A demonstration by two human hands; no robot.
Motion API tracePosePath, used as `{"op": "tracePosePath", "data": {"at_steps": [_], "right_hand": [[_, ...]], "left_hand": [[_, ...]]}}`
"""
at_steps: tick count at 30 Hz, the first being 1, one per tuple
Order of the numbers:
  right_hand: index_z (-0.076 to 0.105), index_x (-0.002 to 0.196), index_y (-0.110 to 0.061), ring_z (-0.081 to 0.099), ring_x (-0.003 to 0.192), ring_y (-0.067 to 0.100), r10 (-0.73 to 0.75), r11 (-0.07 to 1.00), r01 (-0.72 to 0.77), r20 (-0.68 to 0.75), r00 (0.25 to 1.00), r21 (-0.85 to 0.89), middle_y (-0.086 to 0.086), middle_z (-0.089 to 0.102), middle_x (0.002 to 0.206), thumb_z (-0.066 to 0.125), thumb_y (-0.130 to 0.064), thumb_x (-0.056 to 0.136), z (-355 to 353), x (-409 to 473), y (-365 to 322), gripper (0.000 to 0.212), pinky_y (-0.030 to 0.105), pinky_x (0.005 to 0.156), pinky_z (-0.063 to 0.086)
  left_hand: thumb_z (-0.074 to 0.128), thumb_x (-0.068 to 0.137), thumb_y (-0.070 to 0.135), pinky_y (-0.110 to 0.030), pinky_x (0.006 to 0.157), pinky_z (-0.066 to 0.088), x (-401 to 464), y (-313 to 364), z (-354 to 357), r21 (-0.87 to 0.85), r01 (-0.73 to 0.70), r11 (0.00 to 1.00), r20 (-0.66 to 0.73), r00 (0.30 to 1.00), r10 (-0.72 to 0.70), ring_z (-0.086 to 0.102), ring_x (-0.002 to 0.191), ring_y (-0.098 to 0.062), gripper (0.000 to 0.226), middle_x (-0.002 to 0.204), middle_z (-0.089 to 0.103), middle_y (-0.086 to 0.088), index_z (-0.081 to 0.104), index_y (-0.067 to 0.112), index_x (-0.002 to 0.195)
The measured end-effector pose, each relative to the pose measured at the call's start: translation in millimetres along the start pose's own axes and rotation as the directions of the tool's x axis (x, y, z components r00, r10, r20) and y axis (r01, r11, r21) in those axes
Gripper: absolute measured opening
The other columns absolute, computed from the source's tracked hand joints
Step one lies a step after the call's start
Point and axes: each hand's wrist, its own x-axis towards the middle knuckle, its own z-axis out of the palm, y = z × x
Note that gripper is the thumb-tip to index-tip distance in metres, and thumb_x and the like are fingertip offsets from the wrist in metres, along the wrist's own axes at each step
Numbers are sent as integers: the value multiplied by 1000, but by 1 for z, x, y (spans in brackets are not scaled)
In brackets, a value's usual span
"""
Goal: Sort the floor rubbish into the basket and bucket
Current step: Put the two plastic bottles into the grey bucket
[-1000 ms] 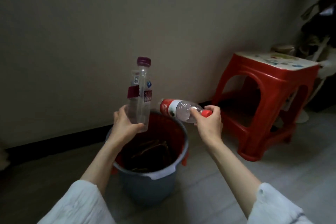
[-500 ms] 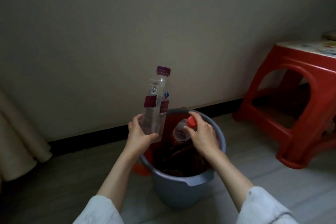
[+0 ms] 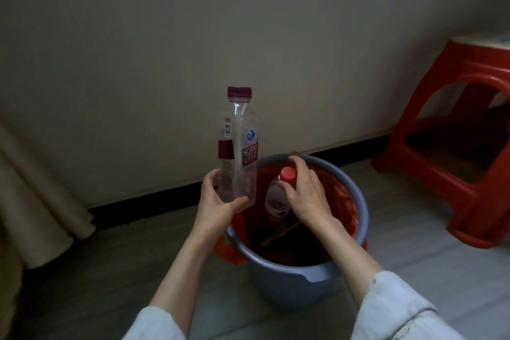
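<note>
Nearest the camera, two pale sleeves (image 3: 397, 309) frame bare forearms reaching out over the grey floor (image 3: 116, 279). The left hand (image 3: 218, 201) has its grip wrapped round the lower body of a clear soda bottle (image 3: 238, 146), thumb across the front, holding it upright with its purple cap directly above the grip. Just right of that grip, the right hand (image 3: 306, 193) pinches the neck of a red-capped bottle (image 3: 277, 193), fingers curled round just under the cap, so the bottle hangs bottom-down below the grip, inside the mouth of the bucket (image 3: 345, 182). The grey bucket sits beneath both grips, lined with a red bag (image 3: 342, 196), with dark sticks lying in its depths. Beyond the grips runs a black skirting under a plain wall (image 3: 248, 22); far right stands a red stool (image 3: 452, 152), far left a curtain (image 3: 36, 201).
</note>
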Motion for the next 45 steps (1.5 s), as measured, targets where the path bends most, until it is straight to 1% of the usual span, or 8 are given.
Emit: {"op": "tracePosePath", "data": {"at_steps": [3,12,20,28,32,35,39,45], "right_hand": [[47,124,-11,48,115,28,-36,999,35,27,999,15,12,56,121,60,-22,89,-7,-2,-1,40,26,91,32],[55,120,-17,58,111,28,-78,997,76,118,990,26,10,66,115,69,-31,81,2,-1,-9,44,32,93,43],[58,110,-19,56,110,29,63,998,-59,257,964,-23,6,66,110,76,-26,74,24,-11,-4,41,36,91,45],[46,137,-18,47,127,21,132,991,-115,505,853,-66,6,55,133,71,-27,79,-5,-8,2,63,27,105,35],[45,137,-14,59,114,29,73,961,-134,245,967,244,11,62,120,60,-25,89,-44,7,-1,52,43,99,46],[44,135,-18,65,92,20,96,788,-126,81,992,602,5,59,113,56,-34,91,-68,4,-23,48,32,77,57],[60,92,-37,56,75,8,14,814,49,-104,994,578,-11,62,85,62,-50,81,-84,0,-28,18,32,74,47],[57,87,-32,57,76,12,82,826,17,-150,985,564,-13,57,78,66,-46,79,-89,0,-15,19,38,75,46]], "left_hand": [[74,73,2,-24,96,35,1,-1,3,-13,5,1000,0,1000,-5,43,115,-10,77,133,42,0,30,18,135],[73,75,4,-24,102,32,5,-9,18,6,-47,999,-97,994,47,40,117,-11,73,131,35,-4,26,16,130],[74,72,4,-40,109,36,9,-15,13,-85,-21,996,-101,995,12,44,124,-19,72,135,39,-8,25,30,118],[75,68,-4,-31,106,36,4,-10,4,-32,-53,998,8,999,53,42,121,-14,75,133,40,-2,33,26,123],[71,69,-9,-23,104,32,7,-5,6,93,-174,980,38,984,171,41,123,-11,74,132,41,0,38,18,130],[67,71,-10,-9,96,26,6,2,12,196,-270,943,110,961,252,40,119,-5,72,128,40,2,39,17,131],[63,72,-12,-3,92,23,6,8,18,268,-359,894,151,932,329,40,118,-4,71,131,43,1,38,16,133],[62,78,-7,-14,105,22,0,9,22,346,-374,860,160,927,339,31,128,-2,75,143,36,2,32,22,141]]}}
